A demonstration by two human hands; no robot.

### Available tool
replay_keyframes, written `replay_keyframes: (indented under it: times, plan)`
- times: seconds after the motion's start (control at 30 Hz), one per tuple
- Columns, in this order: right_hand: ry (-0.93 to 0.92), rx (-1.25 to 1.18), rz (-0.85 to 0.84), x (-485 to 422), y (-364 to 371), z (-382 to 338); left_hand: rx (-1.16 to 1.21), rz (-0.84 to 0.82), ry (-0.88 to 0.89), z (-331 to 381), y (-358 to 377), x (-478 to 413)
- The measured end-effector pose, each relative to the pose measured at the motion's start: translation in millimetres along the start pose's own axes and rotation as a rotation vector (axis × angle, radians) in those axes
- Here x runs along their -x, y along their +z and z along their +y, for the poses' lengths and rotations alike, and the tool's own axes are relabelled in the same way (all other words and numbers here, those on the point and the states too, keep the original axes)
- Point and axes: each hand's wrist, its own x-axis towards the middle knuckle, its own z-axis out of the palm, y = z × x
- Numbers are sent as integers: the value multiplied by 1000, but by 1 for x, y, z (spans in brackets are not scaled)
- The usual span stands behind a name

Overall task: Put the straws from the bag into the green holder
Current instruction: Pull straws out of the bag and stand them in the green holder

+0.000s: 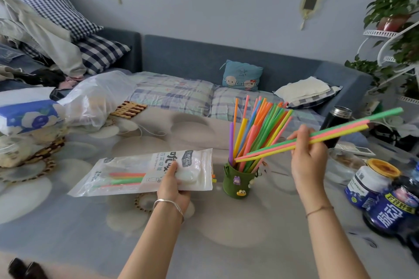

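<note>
Right hand (pixel 308 156) has its fingers pinched around a small bunch of straws (pixel 335 133), green, pink and yellow, held nearly flat with the near tips poking left of the fingers, right over the green holder (pixel 238 180). That holder sits just below and left of those fingertips and it's already stuffed with a fan of straws (pixel 260 127).

Left hand (pixel 174 181) is clamped on the bag (pixel 140 172), thumb on top, and a few straws in the bag (pixel 127 180) lie left of the thumb.

So I'd say this is mid-transfer. Next move probably means tipping the bunch upright and sliding it into a gap without knocking the holder over.
</note>
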Motion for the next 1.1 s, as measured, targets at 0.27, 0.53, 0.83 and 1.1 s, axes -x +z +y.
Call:
replay_keyframes:
  times: [0.27, 0.53, 0.83, 1.1]
  plan:
    - [1, 548, -574, -13, 40, 11, 2, -2, -18, -1, 1, -1]
    - [65, 476, -460, -22, 50, 11, 15, -44, -33, 2, -2, -6]
    - [405, 59, -425, -7, 59, 5, 15, -45, -30, 5, -3, -4]
    - [380, -140, -190, 68, 59, -3, 10, -49, 5, 4, -1, 5]
